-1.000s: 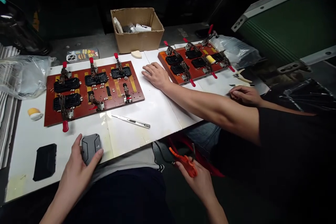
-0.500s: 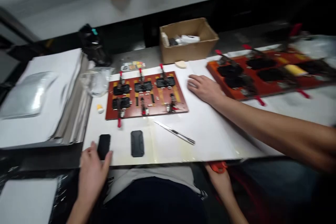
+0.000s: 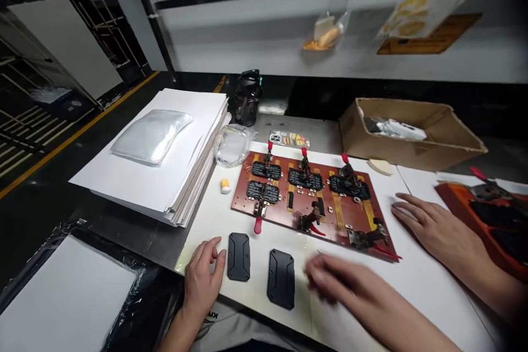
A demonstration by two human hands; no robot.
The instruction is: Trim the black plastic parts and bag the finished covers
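My left hand (image 3: 203,270) rests at the front edge of the table, thumb and fingers apart and holding nothing, just left of a black plate with cut corners (image 3: 238,257). A second such black plate (image 3: 281,279) lies to its right. My right hand (image 3: 344,283), smeared by motion, is over the tabletop right of that plate; its fingers and anything in them cannot be made out. The utility knife's place is mostly covered by this hand. Behind the plates lies a red-brown fixture board (image 3: 284,214) with red-handled toggle clamps and dark ribbed parts on it.
A co-worker's hand (image 3: 437,231) lies right of the board, near another clamp fixture (image 3: 466,203). Behind stands a cardboard box (image 3: 449,137). To the left are a paper stack (image 3: 136,176) and a clear bag (image 3: 233,146). A small yellow-and-white piece (image 3: 225,186) sits near the board.
My right hand has come up from below the table edge onto the tabletop; the orange object seen at it earlier is out of sight. The view has turned left. My left hand stays by the plate.
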